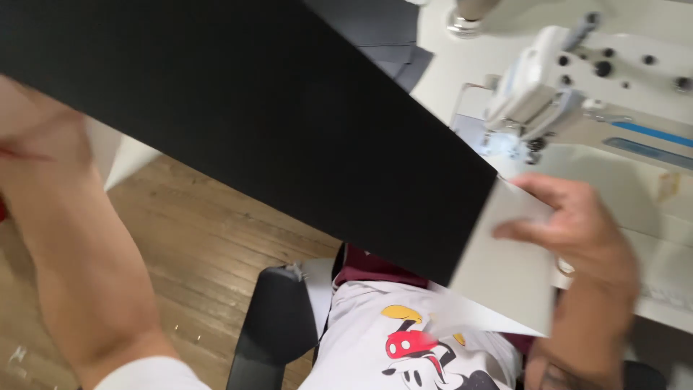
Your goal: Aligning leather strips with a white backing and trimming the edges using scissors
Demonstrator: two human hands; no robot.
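Observation:
A large black sheet (274, 108) stretches across the upper left and middle of the view. Its underside shows light grey at the lower right corner (505, 267). My right hand (577, 231) grips that right edge, thumb on top, a ring on one finger. My left forearm (79, 253) rises at the left, and my left hand (29, 137) goes behind the sheet's left edge, mostly hidden. I cannot make out its fingers.
A white sewing machine (599, 79) stands on a white table (671, 238) at the right. Dark fabric pieces (404, 50) lie behind the sheet. Below are a wooden floor (195, 245), a black chair seat (274, 325) and my white printed shirt (404, 347).

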